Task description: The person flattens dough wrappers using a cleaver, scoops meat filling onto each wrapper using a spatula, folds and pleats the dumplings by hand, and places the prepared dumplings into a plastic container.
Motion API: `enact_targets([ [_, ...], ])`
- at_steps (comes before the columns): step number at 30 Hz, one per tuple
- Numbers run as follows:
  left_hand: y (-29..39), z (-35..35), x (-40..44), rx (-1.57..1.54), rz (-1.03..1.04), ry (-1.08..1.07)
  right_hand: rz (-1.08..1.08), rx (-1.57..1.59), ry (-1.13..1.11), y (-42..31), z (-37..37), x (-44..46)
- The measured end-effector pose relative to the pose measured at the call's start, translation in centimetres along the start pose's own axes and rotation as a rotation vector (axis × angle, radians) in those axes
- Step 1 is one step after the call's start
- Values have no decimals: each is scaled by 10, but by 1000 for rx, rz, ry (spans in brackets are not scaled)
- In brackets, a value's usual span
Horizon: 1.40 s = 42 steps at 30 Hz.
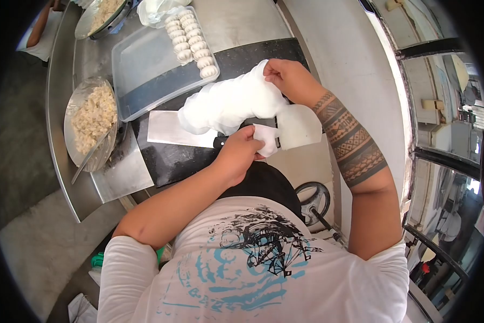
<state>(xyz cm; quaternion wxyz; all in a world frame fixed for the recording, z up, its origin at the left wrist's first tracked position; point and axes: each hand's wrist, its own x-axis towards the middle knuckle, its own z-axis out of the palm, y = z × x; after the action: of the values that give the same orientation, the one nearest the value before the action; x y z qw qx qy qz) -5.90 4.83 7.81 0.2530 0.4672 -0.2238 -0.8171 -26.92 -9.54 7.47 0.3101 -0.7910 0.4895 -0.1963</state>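
My left hand is closed on a thin, floppy white dough wrapper, held just in front of my body. My right hand pinches the upper right edge of a long, soft white pile. Its rounded layers look like overlapping wrappers, though a thin cloth or film over them cannot be ruled out. Below the pile lies a flat, pale rectangular blade, with a dark handle end beside my left hand. A pale, rounded flat piece rests under my right forearm.
A clear plastic tray holds rows of pleated white dumplings. To the left stands a bowl of chopped filling with a spoon. Another filling bowl is farther back. A handwheel sits below the table; another person's arm shows top left.
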Motion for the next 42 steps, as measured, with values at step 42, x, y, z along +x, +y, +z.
enact_targets([
  [42,21,-238,-275,-744,757,134,244,948,-269,-361,208,41],
])
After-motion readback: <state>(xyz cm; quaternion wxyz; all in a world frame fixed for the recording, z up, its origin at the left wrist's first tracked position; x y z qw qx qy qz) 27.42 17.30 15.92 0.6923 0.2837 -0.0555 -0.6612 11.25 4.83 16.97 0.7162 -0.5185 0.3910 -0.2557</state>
